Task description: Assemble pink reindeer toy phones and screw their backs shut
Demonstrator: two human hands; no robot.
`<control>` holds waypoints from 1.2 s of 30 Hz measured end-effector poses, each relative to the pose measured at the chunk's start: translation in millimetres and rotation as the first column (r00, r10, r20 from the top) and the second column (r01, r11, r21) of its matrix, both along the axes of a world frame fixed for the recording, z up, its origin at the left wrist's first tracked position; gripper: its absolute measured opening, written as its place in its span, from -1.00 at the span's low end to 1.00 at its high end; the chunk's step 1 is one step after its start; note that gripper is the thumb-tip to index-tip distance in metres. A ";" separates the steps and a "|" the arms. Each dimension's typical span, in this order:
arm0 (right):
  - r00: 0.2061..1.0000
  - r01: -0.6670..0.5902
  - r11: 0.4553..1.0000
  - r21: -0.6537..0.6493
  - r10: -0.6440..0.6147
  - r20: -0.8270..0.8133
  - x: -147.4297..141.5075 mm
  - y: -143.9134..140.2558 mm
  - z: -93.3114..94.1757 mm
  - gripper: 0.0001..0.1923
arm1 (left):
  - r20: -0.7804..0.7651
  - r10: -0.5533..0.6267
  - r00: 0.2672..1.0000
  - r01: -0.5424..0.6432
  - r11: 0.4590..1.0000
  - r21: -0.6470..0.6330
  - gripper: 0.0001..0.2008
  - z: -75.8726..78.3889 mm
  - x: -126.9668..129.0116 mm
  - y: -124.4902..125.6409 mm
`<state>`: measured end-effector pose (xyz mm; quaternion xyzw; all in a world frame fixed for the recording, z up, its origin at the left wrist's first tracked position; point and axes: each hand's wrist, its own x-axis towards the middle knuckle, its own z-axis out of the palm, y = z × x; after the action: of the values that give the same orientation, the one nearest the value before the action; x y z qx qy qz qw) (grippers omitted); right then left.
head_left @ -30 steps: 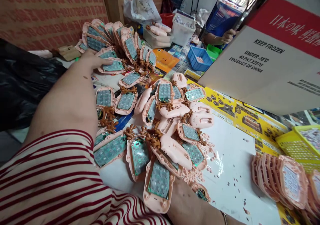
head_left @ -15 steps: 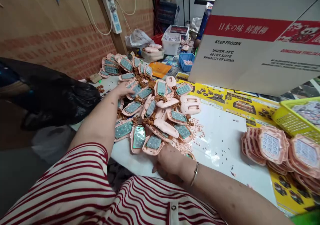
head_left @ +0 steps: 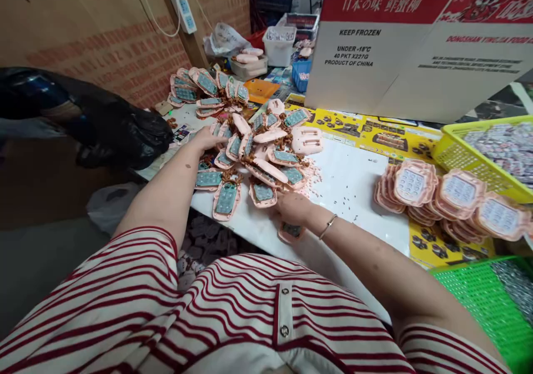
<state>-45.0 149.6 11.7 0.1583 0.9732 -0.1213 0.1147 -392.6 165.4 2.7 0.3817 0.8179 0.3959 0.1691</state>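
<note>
A loose heap of pink toy-phone shells (head_left: 254, 157), most lying keypad side up with brown antler pieces among them, is spread on the white table (head_left: 362, 185), and both hands are laid at its edges. The left hand (head_left: 207, 139) is stretched to the far left side of the heap, palm down, its fingers (head_left: 220, 135) flattened across one or two shells rather than closed round them. The right hand (head_left: 293, 207) is set at the near edge of the heap, nearer the body, with one small shell (head_left: 291, 231) just below it, at the table's near rim; its long axis is turned roughly across the wrist. Whether that shell is pinched or merely touched cannot be told, since the right fingers are curled under and hidden by the back of the hand. Right of the heap, well apart, a row of stacked finished shells (head_left: 449, 193) is seen, with a yellow basket (head_left: 453, 152) behind it.
</note>
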 end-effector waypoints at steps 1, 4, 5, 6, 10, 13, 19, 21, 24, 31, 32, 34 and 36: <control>1.000 -0.012 1.000 0.010 0.012 -0.004 8.3 1.5 3.6 -0.62 | -0.027 0.023 0.999 -0.023 1.000 -0.001 -0.34 1.1 0.4 -6.2; 0.998 -0.057 0.998 0.038 0.057 -0.012 35.2 4.2 15.2 -0.71 | -0.141 0.105 0.984 -0.099 0.994 0.046 -0.34 -0.7 -1.6 -43.3; 0.997 -0.064 0.996 0.058 0.066 -0.030 45.8 3.1 18.1 -0.70 | -0.199 0.149 0.969 -0.133 0.987 0.088 -0.37 -4.5 -1.5 -61.8; 0.996 -0.065 0.994 0.083 0.070 -0.059 57.3 0.6 19.7 -0.67 | -0.257 0.200 0.946 -0.170 0.976 0.135 -0.39 -10.1 0.1 -81.8; 0.968 -0.050 0.982 0.182 0.093 -0.233 99.6 -22.6 11.5 -0.51 | -0.282 0.421 0.862 -0.389 0.907 0.163 -0.40 -43.8 23.7 -148.0; 0.961 -0.085 0.975 0.204 0.134 -0.241 107.6 -41.1 -2.0 -0.42 | -0.217 0.422 0.880 -0.415 0.907 0.079 -0.40 -63.3 51.7 -154.6; 0.985 -0.049 0.926 0.374 0.106 -0.135 90.9 -52.9 -11.6 -0.55 | -0.175 0.456 0.872 -0.451 0.890 0.071 -0.36 -66.4 102.1 -104.9; 0.991 -0.022 0.918 0.396 0.071 -0.111 91.9 -58.7 -11.3 -0.53 | -0.156 0.447 0.881 -0.441 0.894 0.077 -0.30 -63.3 114.0 -95.0; 0.988 0.053 0.931 0.362 0.004 -0.155 99.5 -67.5 -13.7 -0.55 | -0.132 0.434 0.891 -0.425 0.900 0.093 -0.23 -59.5 127.8 -94.5; 0.890 0.260 0.945 0.200 -0.154 -0.429 126.2 -55.9 -15.0 -0.61 | -0.072 0.476 0.876 -0.463 0.874 0.147 -0.33 -52.9 136.2 -129.7; 0.848 0.301 0.942 0.146 -0.195 -0.493 130.2 -51.6 -13.9 -0.59 | -0.064 0.490 0.869 -0.476 0.866 0.155 -0.35 -50.8 132.3 -134.9; 0.725 0.384 0.923 0.000 -0.302 -0.619 137.7 -42.8 -12.9 -0.53 | -0.045 0.518 0.854 -0.505 0.847 0.167 -0.38 -45.1 121.0 -144.1; 0.543 0.456 0.870 -0.191 -0.441 -0.714 145.1 -35.6 -14.8 -0.48 | -0.016 0.543 0.840 -0.532 0.829 0.172 -0.39 -37.7 108.4 -151.3</control>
<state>100.1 114.0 -3.1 0.3395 0.8618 -0.1913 -0.3246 -284.2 14.2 -35.0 0.1611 0.8627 0.4794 -0.0068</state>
